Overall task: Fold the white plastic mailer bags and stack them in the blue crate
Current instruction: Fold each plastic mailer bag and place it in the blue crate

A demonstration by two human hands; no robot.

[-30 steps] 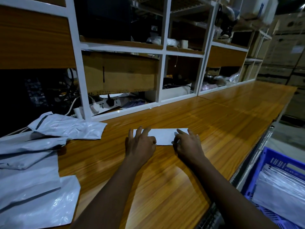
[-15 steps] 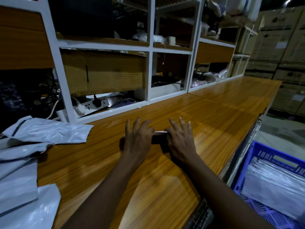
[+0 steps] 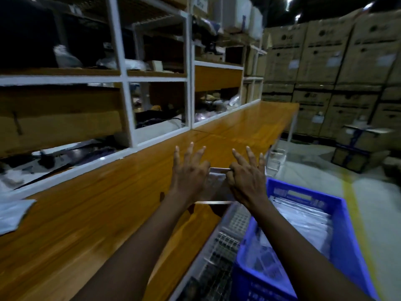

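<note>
My left hand point(image 3: 191, 174) and my right hand point(image 3: 247, 177) hold a folded white mailer bag point(image 3: 217, 184) between them, lifted above the front edge of the wooden table point(image 3: 86, 213). The fingers of both hands are spread over its top and the thumbs are hidden beneath it. Just right of my hands stands the blue crate point(image 3: 349, 246), with a stack of folded white bags point(image 3: 303, 222) inside. An unfolded mailer point(image 3: 13, 213) lies at the table's left edge.
White shelving point(image 3: 125, 79) with boxes and cables rises behind the table. A metal mesh rack point(image 3: 227, 235) sits between the table edge and the crate. Stacked cardboard boxes point(image 3: 347, 61) fill the far right, beyond open concrete floor.
The folded bag has left the tabletop and moved right toward the crate, held in both hands. My view has swung right, so the pile of unfolded mailers is nearly out of sight.
</note>
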